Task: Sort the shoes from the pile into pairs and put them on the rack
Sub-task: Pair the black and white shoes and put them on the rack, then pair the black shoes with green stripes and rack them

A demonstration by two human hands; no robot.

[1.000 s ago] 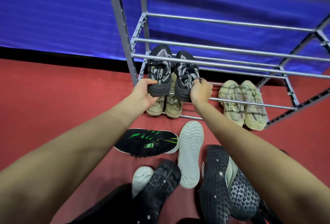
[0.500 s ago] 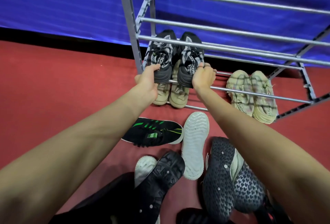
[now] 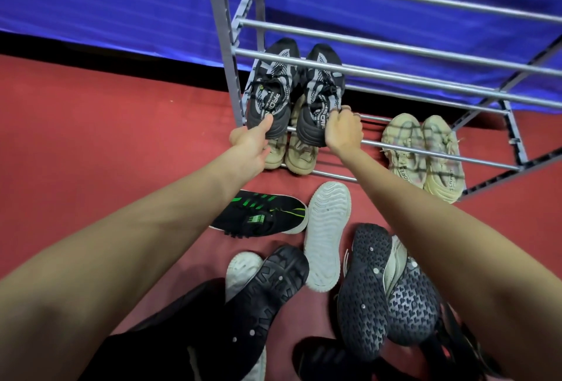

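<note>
both hands hold a pair of black-and-grey sneakers on the second tier of the grey metal rack [image 3: 395, 75], toes pointing toward the blue backdrop [image 3: 106, 6]. the left hand [image 3: 251, 145] grips the heel of the left black-and-grey sneaker [image 3: 270, 98], thumb on top, and the right hand [image 3: 345, 134] curls round the heel of the right black-and-grey sneaker [image 3: 320, 98]. the two shoes touch side by side, hard against the rack's left upright, their heels overhanging the front bar. to their right the same tier's bars run bare all the way to the far frame. directly below them on the lowest tier sits a tan pair [image 3: 292, 152], partly hidden, and a pale yellow pair [image 3: 422, 152] sits well apart near the right end, with an open stretch of bars between. on the red floor [image 3: 106, 152] in front lies the pile: a black shoe with green stripes [image 3: 261, 218] just beside a white upturned sole [image 3: 327, 234], then black treaded soles [image 3: 365, 289] crowded near the bottom edge. the floor left of the rack is open.
</note>
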